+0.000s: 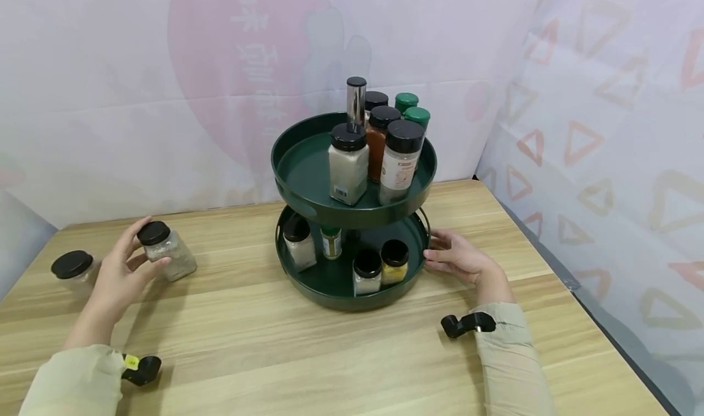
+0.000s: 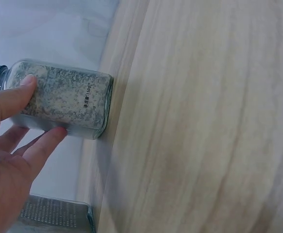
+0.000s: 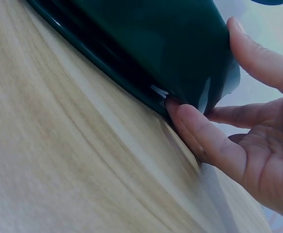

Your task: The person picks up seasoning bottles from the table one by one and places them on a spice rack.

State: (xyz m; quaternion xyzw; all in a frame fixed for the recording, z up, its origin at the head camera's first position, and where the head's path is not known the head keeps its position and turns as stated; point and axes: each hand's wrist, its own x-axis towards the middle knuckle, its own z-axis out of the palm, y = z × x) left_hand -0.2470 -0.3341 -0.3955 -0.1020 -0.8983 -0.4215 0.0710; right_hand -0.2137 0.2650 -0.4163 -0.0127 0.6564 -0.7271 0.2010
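Note:
Between thumb and fingers, my left hand (image 1: pixel 115 278) grips a clear glass seasoning jar (image 1: pixel 178 258) with a black lid. In the left wrist view, pale speckled contents fill this jar (image 2: pixel 66 94), and its base is close to the tabletop. A second black-lidded jar (image 1: pixel 72 264) stands left of that hand, partly hidden by it. My right hand (image 1: pixel 462 260) holds the right side of a dark green two-tier round rack (image 1: pixel 352 303). In the right wrist view, its thumb is at the lower tray's (image 3: pixel 170 48) rim and its fingers at the bottom edge.
The upper tray (image 1: pixel 299 159) bears several seasoning bottles (image 1: pixel 349 168) with black or green lids, grouped towards its right. Several small jars (image 1: pixel 366 272) stand in the lower tray. The wooden table (image 1: pixel 308 367) meets draped, printed cloth (image 1: pixel 110 98) behind and at the right.

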